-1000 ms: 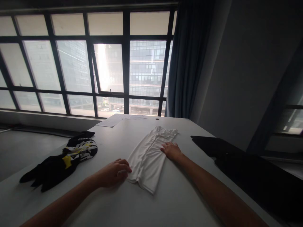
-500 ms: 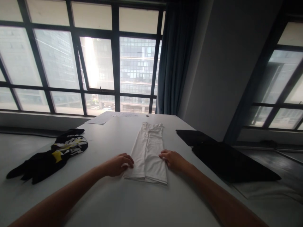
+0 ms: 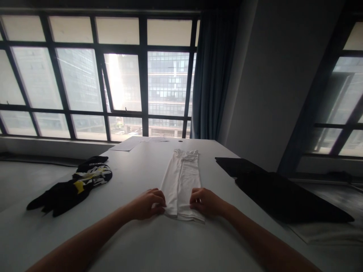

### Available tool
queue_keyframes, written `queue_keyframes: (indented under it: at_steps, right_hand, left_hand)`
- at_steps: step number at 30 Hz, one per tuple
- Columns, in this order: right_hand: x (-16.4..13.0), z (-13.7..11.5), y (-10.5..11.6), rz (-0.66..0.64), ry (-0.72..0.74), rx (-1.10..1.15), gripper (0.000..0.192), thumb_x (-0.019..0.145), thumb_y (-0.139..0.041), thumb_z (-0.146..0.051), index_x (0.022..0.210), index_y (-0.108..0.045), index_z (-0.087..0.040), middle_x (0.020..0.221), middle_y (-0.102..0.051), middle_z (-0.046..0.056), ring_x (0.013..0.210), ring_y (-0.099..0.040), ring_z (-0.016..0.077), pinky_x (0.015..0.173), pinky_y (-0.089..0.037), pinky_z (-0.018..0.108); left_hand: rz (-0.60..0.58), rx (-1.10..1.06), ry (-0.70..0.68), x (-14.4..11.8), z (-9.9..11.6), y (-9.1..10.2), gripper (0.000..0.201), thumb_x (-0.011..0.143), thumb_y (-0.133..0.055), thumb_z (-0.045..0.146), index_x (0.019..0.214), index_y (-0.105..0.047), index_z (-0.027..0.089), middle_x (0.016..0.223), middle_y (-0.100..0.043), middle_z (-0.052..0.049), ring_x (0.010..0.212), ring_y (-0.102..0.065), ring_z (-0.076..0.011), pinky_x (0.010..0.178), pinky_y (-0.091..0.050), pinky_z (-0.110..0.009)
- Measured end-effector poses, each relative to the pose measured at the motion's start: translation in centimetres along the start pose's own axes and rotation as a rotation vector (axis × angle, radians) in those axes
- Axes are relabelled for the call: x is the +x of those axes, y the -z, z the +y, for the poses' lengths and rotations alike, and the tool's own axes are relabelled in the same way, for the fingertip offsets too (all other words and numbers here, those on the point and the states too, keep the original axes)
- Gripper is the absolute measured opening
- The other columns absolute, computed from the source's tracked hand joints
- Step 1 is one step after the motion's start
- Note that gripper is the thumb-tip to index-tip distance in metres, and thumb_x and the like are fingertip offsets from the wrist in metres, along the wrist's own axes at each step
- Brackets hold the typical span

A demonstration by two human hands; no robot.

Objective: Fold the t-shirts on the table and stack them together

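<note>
Fig.: head view of a white garment (image 3: 181, 177) folded lengthwise into a narrow strip, lying flat on the pale surface (image 3: 147, 241) w/ its long axis running away from the person toward the window (image 3: 124, 75). Left hand (image 3: 149, 204) sits at the near-left corner of the strip, right hand (image 3: 205, 201) at the near-right corner; both have fingers curled in narrow and pinching the near hem, which is bunched slightly betw. them. Step in hand, as judged: the near end is gripped for a crosswise fold. The next move would call for lifting both corners evenly and carrying them toward the far end, keeping the side edges aligned so the strip does not skew.

Left of the white garment, well apart: a black garment w/ yellow and white print (image 3: 73, 185), crumpled. Right of it: flat dark sheets (image 3: 278, 192) on the surface. Beyond its far end: loose papers (image 3: 127, 144). Further right: a blue curtain (image 3: 211, 75). No containers in view; nothing is held in anything.
</note>
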State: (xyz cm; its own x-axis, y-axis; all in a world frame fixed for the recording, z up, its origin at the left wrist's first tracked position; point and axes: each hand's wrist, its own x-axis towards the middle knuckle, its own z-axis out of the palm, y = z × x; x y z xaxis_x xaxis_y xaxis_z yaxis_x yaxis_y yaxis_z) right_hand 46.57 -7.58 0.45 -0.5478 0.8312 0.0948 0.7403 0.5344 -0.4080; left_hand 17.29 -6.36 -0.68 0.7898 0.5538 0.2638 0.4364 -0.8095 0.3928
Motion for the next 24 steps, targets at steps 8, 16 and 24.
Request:
queue_keyframes:
  at_steps: [8, 16, 24]
  right_hand:
    - [-1.1, 1.0, 2.8, 0.05, 0.016, 0.13, 0.016, 0.078, -0.07, -0.031, 0.076, -0.076, -0.017, 0.086, -0.068, 0.006, 0.07, -0.059, 0.0139, 0.066, -0.048, 0.026]
    - [-2.0, 1.4, 4.1, 0.021, 0.012, 0.168, 0.014, 0.075, -0.071, -0.029, 0.073, -0.074, -0.015, 0.081, -0.067, 0.004, 0.066, -0.055, 0.0121, 0.062, -0.043, 0.024]
    - [-2.7, 1.7, 5.4, -0.1, -0.032, 0.15, 0.021, 0.076, -0.07, -0.033, 0.077, -0.074, -0.013, 0.08, -0.069, 0.006, 0.068, -0.059, 0.0141, 0.063, -0.045, 0.024]
  left_hand:
    - [0.074, -0.018, -0.035, 0.1, 0.3, -0.1, 0.033, 0.098, -0.046, 0.04, 0.097, -0.071, 0.019, 0.1, -0.07, -0.01, 0.092, -0.061, -0.0179, 0.085, -0.049, -0.03]
    - [0.19, -0.043, -0.083, 0.4, 1.3, -0.4, 0.03, 0.098, -0.046, 0.037, 0.095, -0.069, 0.017, 0.095, -0.071, -0.01, 0.09, -0.062, -0.0179, 0.083, -0.051, -0.032]
    - [0.115, -0.1, -0.122, 0.6, 2.6, -0.9, 0.028, 0.098, -0.048, 0.035, 0.108, -0.071, 0.021, 0.11, -0.072, -0.01, 0.103, -0.063, -0.02, 0.094, -0.049, -0.035]
